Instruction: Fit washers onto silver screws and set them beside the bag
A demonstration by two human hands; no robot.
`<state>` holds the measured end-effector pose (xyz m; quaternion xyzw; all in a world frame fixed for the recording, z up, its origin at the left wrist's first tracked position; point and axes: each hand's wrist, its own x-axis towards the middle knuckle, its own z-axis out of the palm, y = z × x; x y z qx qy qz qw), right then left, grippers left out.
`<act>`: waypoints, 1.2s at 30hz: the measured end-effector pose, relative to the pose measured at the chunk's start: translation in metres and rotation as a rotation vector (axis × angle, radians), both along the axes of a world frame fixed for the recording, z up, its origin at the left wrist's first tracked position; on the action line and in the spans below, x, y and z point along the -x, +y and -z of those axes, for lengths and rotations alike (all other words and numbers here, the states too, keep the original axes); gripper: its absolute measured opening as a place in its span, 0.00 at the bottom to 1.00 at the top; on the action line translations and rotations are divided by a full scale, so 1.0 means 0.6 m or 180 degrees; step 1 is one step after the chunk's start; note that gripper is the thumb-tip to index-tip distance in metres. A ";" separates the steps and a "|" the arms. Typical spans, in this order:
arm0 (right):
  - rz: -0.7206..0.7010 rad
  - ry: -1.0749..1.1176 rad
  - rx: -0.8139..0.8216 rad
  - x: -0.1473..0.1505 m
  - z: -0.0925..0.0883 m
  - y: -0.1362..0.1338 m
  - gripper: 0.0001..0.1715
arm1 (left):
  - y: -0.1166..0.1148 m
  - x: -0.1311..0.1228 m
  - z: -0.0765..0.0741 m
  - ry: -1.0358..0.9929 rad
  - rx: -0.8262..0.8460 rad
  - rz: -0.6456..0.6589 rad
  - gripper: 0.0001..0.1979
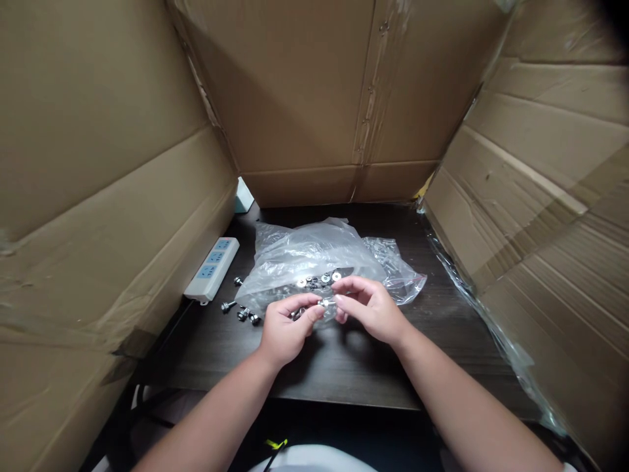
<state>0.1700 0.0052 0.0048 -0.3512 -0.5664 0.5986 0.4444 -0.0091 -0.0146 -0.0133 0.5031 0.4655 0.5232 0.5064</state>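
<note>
Over the near side of the bag, my left hand [287,331] pinches a small shiny metal screw [326,303] between thumb and forefinger. My right hand [372,309] closes its thumb and fingers around the other end of the screw; its exact contact is partly hidden. Just behind my fingers, the mouth of a cloudy plastic bag [304,246] shows flat washers [337,276] and dark small parts. To the left of my left hand, several dark-headed screws [243,314] lie loose on the dark table [363,373].
A second clear bag [390,259] with small parts lies at the right of the first. A white power strip [213,270] sits on the left. Cardboard walls stand at the left [98,170], back [295,98] and right [550,196].
</note>
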 end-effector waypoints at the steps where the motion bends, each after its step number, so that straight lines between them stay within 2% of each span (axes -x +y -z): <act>1: -0.0068 0.0071 0.0001 0.000 0.001 -0.001 0.14 | 0.000 0.000 0.000 -0.0086 0.0067 0.0021 0.11; 3: -0.0198 0.0094 -0.0057 0.000 0.003 -0.003 0.16 | 0.001 0.001 0.002 -0.0228 0.0158 0.0064 0.12; 9: -0.0157 -0.0254 -0.0406 0.011 0.003 -0.009 0.07 | 0.000 0.003 0.006 -0.0309 0.0160 0.0256 0.11; 12: -0.0305 -0.0676 -0.0039 0.012 0.005 -0.008 0.25 | 0.000 0.002 0.007 -0.0207 0.0098 0.0258 0.11; 14: -0.0330 -0.0716 0.0134 0.010 0.006 -0.006 0.31 | 0.000 0.002 0.007 -0.0186 0.0079 0.0207 0.11; 15: -0.0234 -0.0627 0.0115 0.008 0.006 -0.005 0.30 | 0.000 0.002 0.007 -0.0193 0.0085 0.0185 0.11; 18: 0.0002 -0.0199 -0.0196 0.006 0.002 -0.005 0.13 | -0.001 0.002 0.006 -0.0197 0.0086 0.0175 0.11; 19: -0.0006 -0.0068 -0.0291 0.007 0.001 -0.006 0.12 | -0.001 0.002 0.006 -0.0188 0.0070 0.0207 0.11; 22: -0.0059 -0.0135 -0.0309 0.012 -0.001 -0.011 0.11 | -0.002 0.001 0.004 -0.0159 0.0039 0.0314 0.10; 26: -0.0017 -0.0803 -0.0033 0.014 0.004 -0.010 0.24 | 0.000 0.002 0.006 -0.0146 0.0116 0.0180 0.12; 27: -0.0005 -0.0709 -0.0024 0.012 0.004 -0.009 0.22 | 0.000 0.002 0.007 -0.0159 0.0130 0.0133 0.12; 29: 0.0010 -0.0268 -0.0078 0.010 0.004 -0.008 0.14 | 0.001 0.003 0.008 -0.0202 0.0147 0.0101 0.12; 31: -0.0047 0.0043 -0.0177 0.010 0.003 -0.008 0.13 | 0.000 0.003 0.009 -0.0239 0.0146 0.0159 0.12; 34: -0.0062 -0.0240 -0.0280 0.015 0.005 -0.013 0.10 | -0.002 0.001 0.006 -0.0084 -0.0025 0.0265 0.10; 36: -0.0015 -0.0555 -0.0227 0.020 0.010 -0.015 0.18 | -0.002 0.000 0.003 0.0259 -0.0359 0.0244 0.08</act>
